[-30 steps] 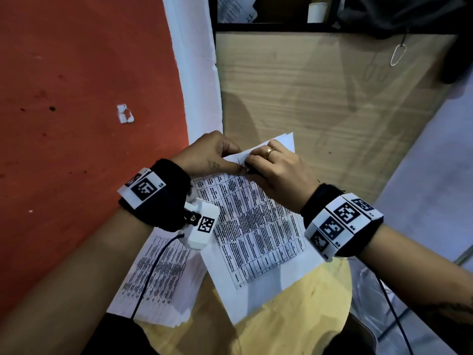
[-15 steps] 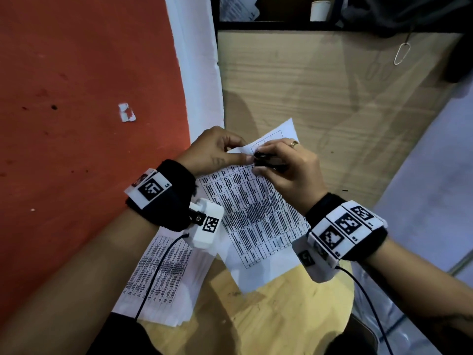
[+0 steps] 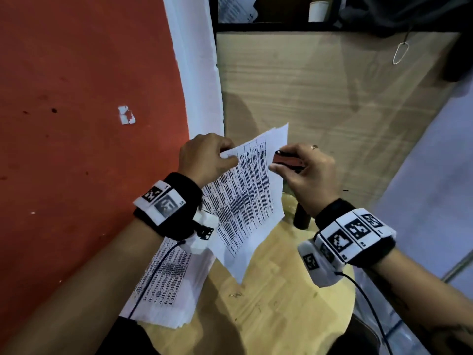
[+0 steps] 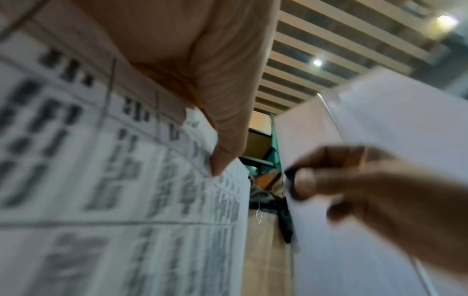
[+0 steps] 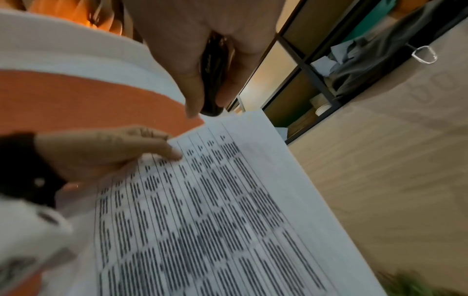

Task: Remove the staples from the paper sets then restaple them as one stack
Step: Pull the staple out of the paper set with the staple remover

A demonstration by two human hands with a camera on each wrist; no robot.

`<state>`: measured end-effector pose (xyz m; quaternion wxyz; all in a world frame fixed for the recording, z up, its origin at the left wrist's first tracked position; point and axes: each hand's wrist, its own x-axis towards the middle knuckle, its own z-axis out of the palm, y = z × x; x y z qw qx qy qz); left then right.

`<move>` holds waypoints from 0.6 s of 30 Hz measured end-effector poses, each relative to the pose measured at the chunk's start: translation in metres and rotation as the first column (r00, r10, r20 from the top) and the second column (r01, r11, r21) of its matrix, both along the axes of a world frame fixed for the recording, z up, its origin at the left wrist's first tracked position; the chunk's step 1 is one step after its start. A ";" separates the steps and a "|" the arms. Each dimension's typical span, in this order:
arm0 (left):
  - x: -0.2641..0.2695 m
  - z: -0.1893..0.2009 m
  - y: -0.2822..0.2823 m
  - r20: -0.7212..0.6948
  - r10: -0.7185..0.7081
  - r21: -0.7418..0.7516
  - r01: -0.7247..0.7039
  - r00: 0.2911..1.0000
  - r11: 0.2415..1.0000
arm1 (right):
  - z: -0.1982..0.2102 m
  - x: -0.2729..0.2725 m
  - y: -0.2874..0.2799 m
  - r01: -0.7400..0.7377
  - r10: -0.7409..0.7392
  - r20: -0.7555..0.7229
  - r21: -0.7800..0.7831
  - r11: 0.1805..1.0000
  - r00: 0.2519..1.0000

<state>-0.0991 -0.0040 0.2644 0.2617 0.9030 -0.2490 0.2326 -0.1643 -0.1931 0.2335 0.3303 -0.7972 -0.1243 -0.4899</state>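
Lifted since the earlier frame, printed paper set [image 3: 245,198] hangs tilted above round wooden table [image 3: 276,311], pinched at its top corner by left hand [image 3: 204,156]. Right hand [image 3: 307,170], now apart, grips dark staple remover [image 3: 288,160] beside that pinch. Second paper stack [image 3: 169,285] lies below.

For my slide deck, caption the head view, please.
Left hand pinches a printed paper set by its corner while the right hand holds a staple remover beside it.
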 end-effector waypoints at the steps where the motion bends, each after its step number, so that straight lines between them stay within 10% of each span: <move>1: 0.001 0.000 0.001 0.000 -0.011 0.009 0.011 1.000 1.000 | -0.008 0.001 -0.002 -0.010 0.010 -0.069 0.007 1.000 0.998; 9: 0.015 -0.004 0.007 -0.059 -0.072 0.086 0.077 0.996 0.993 | -0.047 0.008 -0.018 0.039 0.022 -0.566 0.094 0.995 0.824; 18: 0.023 -0.014 0.013 -0.119 -0.231 -0.118 0.218 0.966 0.969 | -0.028 0.004 -0.027 -0.121 0.597 -0.528 0.680 0.723 0.604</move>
